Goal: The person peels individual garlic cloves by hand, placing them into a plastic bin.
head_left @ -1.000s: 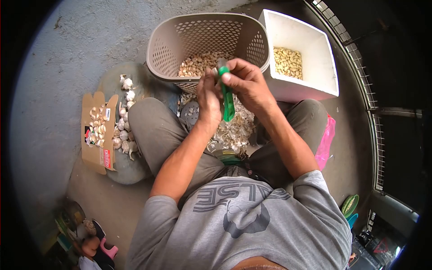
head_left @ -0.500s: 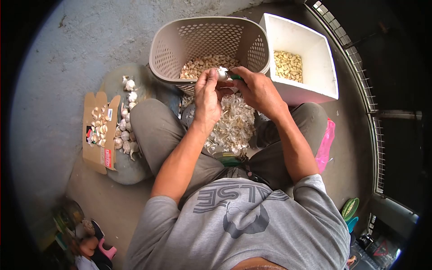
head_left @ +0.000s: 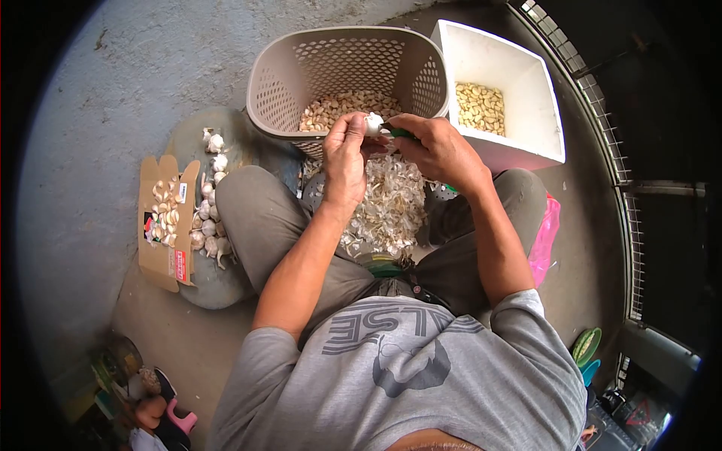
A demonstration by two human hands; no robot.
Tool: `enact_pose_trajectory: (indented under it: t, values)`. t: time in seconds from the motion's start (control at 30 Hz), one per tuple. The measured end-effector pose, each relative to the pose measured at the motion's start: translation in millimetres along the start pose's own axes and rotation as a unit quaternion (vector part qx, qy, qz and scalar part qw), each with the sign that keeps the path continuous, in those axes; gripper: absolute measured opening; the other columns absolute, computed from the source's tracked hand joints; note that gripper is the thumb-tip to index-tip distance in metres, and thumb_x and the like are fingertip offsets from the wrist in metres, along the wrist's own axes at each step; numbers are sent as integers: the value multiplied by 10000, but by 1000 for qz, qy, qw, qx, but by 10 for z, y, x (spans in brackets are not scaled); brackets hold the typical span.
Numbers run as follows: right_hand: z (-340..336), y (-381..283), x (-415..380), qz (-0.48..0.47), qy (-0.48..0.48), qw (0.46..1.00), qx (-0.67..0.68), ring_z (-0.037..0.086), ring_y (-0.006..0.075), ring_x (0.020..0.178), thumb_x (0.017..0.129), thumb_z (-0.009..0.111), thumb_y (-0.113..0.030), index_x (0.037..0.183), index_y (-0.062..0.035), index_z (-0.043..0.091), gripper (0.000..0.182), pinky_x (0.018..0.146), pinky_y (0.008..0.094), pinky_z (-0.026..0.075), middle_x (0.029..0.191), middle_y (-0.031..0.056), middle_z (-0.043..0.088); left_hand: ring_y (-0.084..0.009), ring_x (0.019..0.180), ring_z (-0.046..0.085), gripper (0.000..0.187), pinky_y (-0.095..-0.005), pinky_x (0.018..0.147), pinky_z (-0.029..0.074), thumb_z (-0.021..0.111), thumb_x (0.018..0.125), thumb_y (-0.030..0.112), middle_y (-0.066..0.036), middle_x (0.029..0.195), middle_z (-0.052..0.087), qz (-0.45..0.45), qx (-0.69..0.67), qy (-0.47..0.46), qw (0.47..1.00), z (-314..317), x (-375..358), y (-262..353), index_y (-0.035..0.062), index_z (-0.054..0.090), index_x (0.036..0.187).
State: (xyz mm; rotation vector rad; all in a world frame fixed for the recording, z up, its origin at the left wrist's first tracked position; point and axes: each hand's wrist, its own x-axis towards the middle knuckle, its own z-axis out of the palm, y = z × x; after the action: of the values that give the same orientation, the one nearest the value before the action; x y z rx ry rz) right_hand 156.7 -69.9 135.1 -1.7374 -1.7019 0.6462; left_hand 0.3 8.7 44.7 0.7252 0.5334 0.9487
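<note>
A white garlic bulb is pinched in my left hand, over the near rim of the brown perforated basket. My right hand grips a green-handled knife, its dark blade against the bulb's right side. Unpeeled cloves lie inside the basket. Beneath both hands, a heap of papery garlic skins sits between my legs. To the right of the basket, the white foam box holds pale peeled cloves.
Whole garlic bulbs lie on a round grey surface at left, beside a cardboard piece bearing cloves. A pink bag lies by my right knee. Part of another person shows at lower left. A metal grille stands at right.
My right hand has shifted slightly right and down, and the knife's dark blade shows more clearly beside the bulb. My left hand still holds the bulb.
</note>
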Motion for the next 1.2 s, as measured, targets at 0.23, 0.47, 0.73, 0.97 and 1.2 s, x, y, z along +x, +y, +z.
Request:
enact_pose_trajectory:
  t: [0.23,0.47,0.73,0.97,1.2]
  values:
    - [54,63,-6,-7,-8,999,-38,703,427,924,923,668,-89,1224,36,661,326,810,441,547,1003,269,713,-183,798,675,264,-366,730,602,600,1064,301,-74,989,685,-13,-8,-4,1000,-18,15,-11,47,628,1133]
    - [87,35,-28,-19,22,998,-57,690,451,929,907,672,-75,1184,38,659,299,804,469,546,977,268,710,-153,792,656,261,-342,735,589,600,1066,296,-50,979,682,6,17,-8,1000,-12,28,-2,44,645,1117]
    - [95,32,5,10,7,999,-38,681,456,934,887,677,-59,1203,20,644,327,790,483,538,977,266,705,-108,795,644,289,-289,750,570,582,1080,296,-26,942,671,75,162,-14,984,74,-18,52,20,665,1096]
    - [202,151,57,-37,57,996,57,671,457,807,888,659,-52,1155,45,649,285,695,488,509,857,280,679,-93,829,581,395,-266,743,505,600,1069,373,-19,923,649,106,248,-25,963,111,-37,104,-18,661,1069]
    - [420,66,105,116,34,896,428,574,112,598,996,611,-57,1178,61,610,217,504,311,488,736,49,590,-100,945,616,313,-256,847,509,638,1055,262,-41,1042,704,181,335,1,925,-8,-3,144,-37,691,1131]
